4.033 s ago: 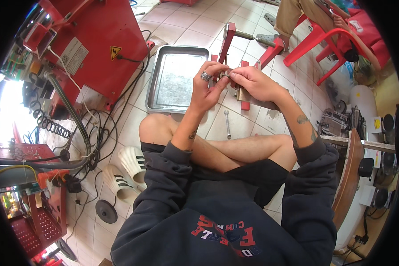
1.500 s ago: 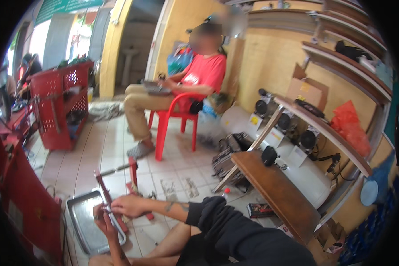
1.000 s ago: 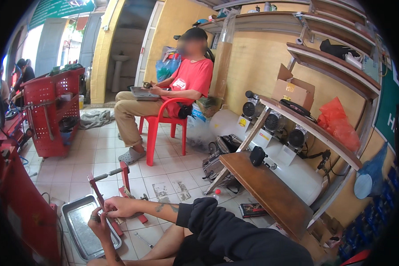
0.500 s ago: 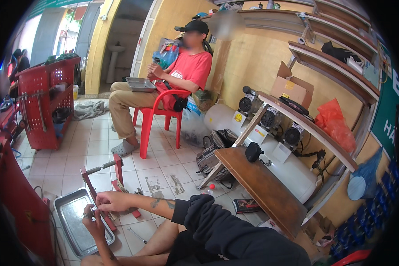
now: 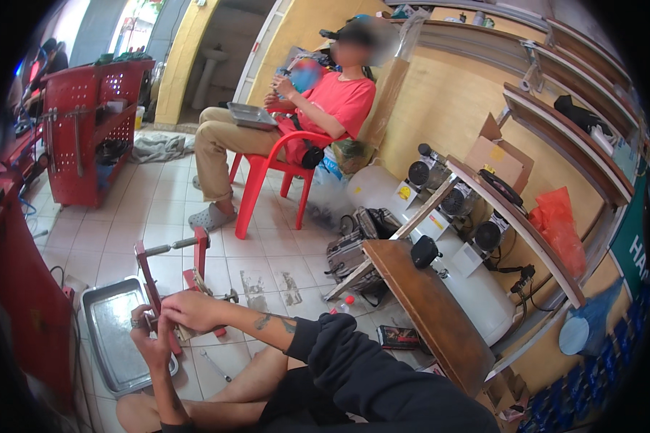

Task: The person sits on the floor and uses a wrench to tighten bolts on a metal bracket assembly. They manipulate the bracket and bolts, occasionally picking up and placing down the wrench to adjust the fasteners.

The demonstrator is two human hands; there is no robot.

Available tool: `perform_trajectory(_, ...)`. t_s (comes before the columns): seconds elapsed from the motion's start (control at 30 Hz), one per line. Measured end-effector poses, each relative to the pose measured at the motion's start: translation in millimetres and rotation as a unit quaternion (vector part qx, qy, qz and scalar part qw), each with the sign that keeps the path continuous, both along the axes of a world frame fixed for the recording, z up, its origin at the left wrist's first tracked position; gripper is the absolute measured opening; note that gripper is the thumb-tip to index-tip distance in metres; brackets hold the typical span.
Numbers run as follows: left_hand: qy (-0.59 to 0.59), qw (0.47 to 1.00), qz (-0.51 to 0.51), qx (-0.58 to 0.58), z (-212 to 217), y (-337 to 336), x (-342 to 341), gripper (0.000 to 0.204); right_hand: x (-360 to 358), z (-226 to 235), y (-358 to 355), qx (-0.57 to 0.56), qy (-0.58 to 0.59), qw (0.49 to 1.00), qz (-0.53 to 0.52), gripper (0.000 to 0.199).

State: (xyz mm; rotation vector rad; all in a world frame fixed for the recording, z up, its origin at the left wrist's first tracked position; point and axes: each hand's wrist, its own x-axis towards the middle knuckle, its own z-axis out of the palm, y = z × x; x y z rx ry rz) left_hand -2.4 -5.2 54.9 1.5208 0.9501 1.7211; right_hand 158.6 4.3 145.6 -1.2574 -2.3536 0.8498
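My left hand (image 5: pixel 152 345) is raised over the near side of a shallow metal tray (image 5: pixel 94 361), its fingers curled closed. A small grey metallic bit shows at those fingers, too small to name. My right hand (image 5: pixel 193 310) reaches across from the right and meets the left one, fingertips pinched together. Whatever lies between the two hands is hidden by the fingers. Just beyond them stands a red metal frame (image 5: pixel 201 254) with a grey bar across its top. A wrench (image 5: pixel 215 366) lies on the tiles near my bent leg.
A person in a red shirt (image 5: pixel 339 108) sits on a red plastic chair (image 5: pixel 253 209), holding something over a tray (image 5: pixel 253 117). Red tool carts (image 5: pixel 72 159) stand left. To the right are a slanted brown board (image 5: pixel 426 310), an air compressor (image 5: pixel 477 303) and a bottle with a red cap (image 5: pixel 347 303).
The view has tilted, so the room sits shifted rightward. My hands have drawn closer together, the right now covering more of the left hand's fingertips. The seated person's hands are raised a little.
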Motion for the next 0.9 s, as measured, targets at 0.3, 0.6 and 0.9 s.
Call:
perform_trajectory(0.3, -0.019, 0.988, -0.131, -0.083, -31.9, 15.1, -12.1, 0.023, -1.1, -15.4, 17.7, -0.052, 0.125, 0.99, 0.038, 0.028)
perform_trajectory(0.6, 0.008, 0.997, -0.009, -0.074, 14.1, -11.3, -14.1, 0.038, -10.2, 2.1, -2.0, -0.165, 0.124, 0.978, -0.024, 0.006)
perform_trajectory(0.9, -0.106, 0.98, -0.155, 0.07, 3.7, -0.4, -18.6, 0.022, -7.7, 3.9, 9.6, -0.146, 0.097, 0.984, 0.03, 0.014)
